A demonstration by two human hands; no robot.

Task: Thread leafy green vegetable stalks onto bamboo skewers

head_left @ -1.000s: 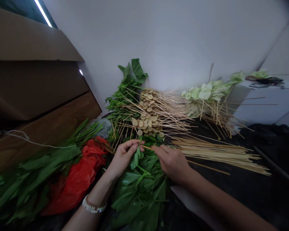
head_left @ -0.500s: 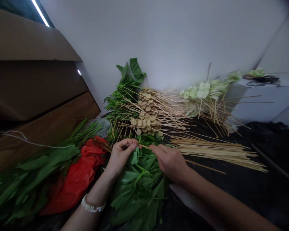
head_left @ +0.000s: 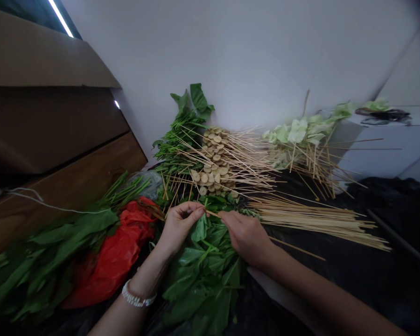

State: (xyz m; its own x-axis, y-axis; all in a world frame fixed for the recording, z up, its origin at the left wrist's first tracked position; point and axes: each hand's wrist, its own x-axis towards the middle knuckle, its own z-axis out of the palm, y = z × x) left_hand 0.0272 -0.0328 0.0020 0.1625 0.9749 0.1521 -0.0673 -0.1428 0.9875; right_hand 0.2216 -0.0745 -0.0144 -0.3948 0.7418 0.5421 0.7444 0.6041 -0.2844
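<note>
My right hand (head_left: 247, 235) is closed around a bamboo skewer (head_left: 213, 213), whose tip end points left and whose other end sticks out beyond the hand. At that tip, my left hand (head_left: 180, 226) pinches a green leaf stem (head_left: 206, 203) between thumb and forefinger. Its leaf (head_left: 200, 228) hangs below the fingers. Whether the skewer passes through the stem is hard to make out. Under both hands lies a heap of leafy greens (head_left: 210, 280). Loose bamboo skewers (head_left: 318, 221) are spread to the right of my right hand.
Skewered pale slices (head_left: 215, 161) are stacked behind my hands, beside skewered greens (head_left: 182, 140). Skewered cabbage pieces (head_left: 297, 130) stand at back right. Left are a red plastic bag (head_left: 108, 266), more long leafy greens (head_left: 56, 252) and a cardboard box (head_left: 49, 126). Black plastic (head_left: 294, 275) covers the surface.
Both hands stay close together with nearly the same grip. The green stem shows a little more above the left fingertips. The whole view has shifted slightly.
</note>
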